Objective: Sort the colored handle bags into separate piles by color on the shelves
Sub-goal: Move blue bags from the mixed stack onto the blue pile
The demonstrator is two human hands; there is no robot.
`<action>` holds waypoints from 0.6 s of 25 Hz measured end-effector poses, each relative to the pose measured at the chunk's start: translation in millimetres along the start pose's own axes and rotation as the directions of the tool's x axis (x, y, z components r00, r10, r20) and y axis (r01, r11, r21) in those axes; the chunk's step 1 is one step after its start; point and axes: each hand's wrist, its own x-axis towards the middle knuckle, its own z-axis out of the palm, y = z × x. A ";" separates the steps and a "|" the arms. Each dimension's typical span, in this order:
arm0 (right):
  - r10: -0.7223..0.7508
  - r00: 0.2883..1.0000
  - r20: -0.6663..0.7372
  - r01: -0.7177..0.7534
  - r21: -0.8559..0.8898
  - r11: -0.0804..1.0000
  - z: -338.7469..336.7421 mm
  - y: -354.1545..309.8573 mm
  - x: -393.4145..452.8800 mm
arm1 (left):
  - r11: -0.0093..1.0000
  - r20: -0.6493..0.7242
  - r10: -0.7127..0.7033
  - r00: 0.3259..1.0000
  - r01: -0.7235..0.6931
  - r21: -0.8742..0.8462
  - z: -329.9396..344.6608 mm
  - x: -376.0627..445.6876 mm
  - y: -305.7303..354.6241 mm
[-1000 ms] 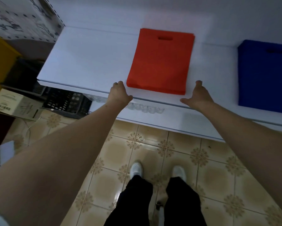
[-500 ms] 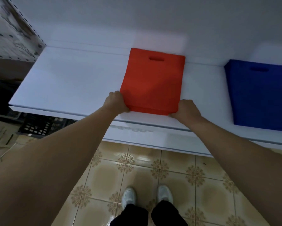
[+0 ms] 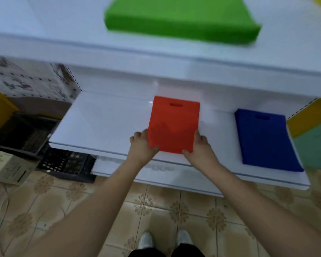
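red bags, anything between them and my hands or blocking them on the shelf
Nothing visible does. The left hand and right hand both grip the near corners of the red bags, which lie on the white shelf. The blue bags lie apart to the right, with bare shelf between.

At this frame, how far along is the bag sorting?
Done: separate piles already sit sorted, green bags on the upper shelf, blue bags on the lower. In hand: left hand and right hand grip the red bags at their near corners. Left: no unsorted bags show here.
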 end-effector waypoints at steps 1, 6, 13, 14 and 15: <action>-0.064 0.998 -0.029 0.064 0.028 0.998 -20.3 -20.9 -26.9 | 0.994 -0.048 0.072 0.996 -0.075 -0.075 -22.4 -25.3 12.0; -0.375 0.904 -0.207 0.393 0.055 0.918 -130.6 -109.9 -128.2 | 0.883 -0.114 0.315 0.942 -0.335 -0.328 -152.5 -92.1 64.1; -0.355 0.734 -0.579 0.475 0.065 0.878 -237.8 -151.0 -142.3 | 0.640 -0.290 0.348 0.891 -0.452 -0.621 -294.3 -83.4 145.5; -0.304 0.747 -0.591 0.431 0.082 0.898 -249.0 -148.5 -130.5 | 0.645 -0.334 0.303 0.892 -0.450 -0.617 -302.6 -67.8 149.3; -0.244 0.773 -0.586 0.372 0.106 0.922 -262.0 -144.9 -117.2 | 0.670 -0.362 0.266 0.893 -0.441 -0.597 -309.8 -49.9 153.5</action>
